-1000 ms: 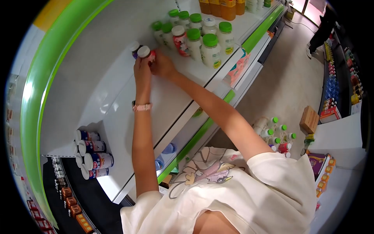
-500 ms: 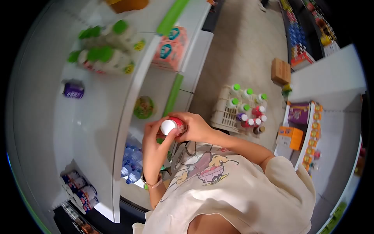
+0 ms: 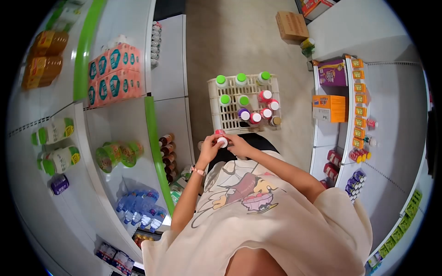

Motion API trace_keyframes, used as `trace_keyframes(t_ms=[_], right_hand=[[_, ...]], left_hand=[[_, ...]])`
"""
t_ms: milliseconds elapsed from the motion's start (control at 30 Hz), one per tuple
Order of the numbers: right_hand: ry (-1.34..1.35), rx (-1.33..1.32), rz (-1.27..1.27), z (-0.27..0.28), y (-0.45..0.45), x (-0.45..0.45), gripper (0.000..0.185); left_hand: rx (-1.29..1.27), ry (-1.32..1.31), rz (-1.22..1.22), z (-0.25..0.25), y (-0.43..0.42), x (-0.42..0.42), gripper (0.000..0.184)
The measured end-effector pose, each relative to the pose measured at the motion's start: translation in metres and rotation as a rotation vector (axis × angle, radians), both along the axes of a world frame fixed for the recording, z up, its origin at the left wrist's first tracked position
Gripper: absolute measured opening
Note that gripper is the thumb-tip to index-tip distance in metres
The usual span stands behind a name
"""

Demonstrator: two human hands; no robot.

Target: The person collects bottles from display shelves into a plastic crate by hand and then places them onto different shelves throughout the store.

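In front of my shirt, a small red bottle with a white cap (image 3: pixel 223 142) is held between my two hands. My left hand (image 3: pixel 208 151), with a band at its wrist, has its fingers closed on the bottle's left side. From the other side, the fingers of my right hand (image 3: pixel 240 146) bend round against it. Just beyond the hands, a cream plastic crate (image 3: pixel 213 109) stands on the floor. Inside it are several bottles with green caps (image 3: pixel 241 79), several pink-red bottles with white caps (image 3: pixel 265 95), a purple bottle (image 3: pixel 243 114) and a brown-capped bottle (image 3: pixel 275 120).
Shelves line the left, carrying pink tissue packs (image 3: pixel 115 76), green-capped bottles (image 3: pixel 60 159), a purple can (image 3: pixel 59 185), and blue water bottles (image 3: pixel 140 207). At right, shelves bear an orange box (image 3: pixel 330 109) and a purple box (image 3: pixel 332 72). A cardboard box (image 3: pixel 292 25) lies on the floor.
My view has turned from the left shelf toward the crate, which now sits straight ahead. Both hands, still round the red bottle, have moved away from the shelf and lower, near the crate.
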State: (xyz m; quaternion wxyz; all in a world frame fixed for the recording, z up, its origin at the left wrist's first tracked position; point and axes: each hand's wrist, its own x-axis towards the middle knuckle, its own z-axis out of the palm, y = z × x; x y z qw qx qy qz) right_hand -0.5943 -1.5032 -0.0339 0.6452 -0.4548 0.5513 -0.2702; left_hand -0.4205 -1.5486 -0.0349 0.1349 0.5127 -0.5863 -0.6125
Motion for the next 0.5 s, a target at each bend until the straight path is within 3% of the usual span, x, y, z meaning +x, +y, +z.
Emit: trace_keyframes(t_ms=[67,233,367,500], right_hand=[[-0.006,0.237,0.025,-0.006,-0.003,-0.018,0.066],[-0.218,0.34,-0.1,-0.024,-0.019,-0.036,0.073],[-0.095,0.304,-0.103,-0.034,-0.036,-0.038,0.073],[0.015,0.349,0.033,-0.032,-0.049,-0.042,0.072]], left_hand=[[-0.007,0.016,0.013,-0.028,-0.001,-0.017,0.027],[-0.043,-0.164,0.098,-0.067,-0.01,-0.051,0.028],[-0.052,-0.162,0.207,-0.084,-0.02,-0.061,0.025],[0.398,0.118,0.495,-0.096,-0.029,-0.055,0.023]])
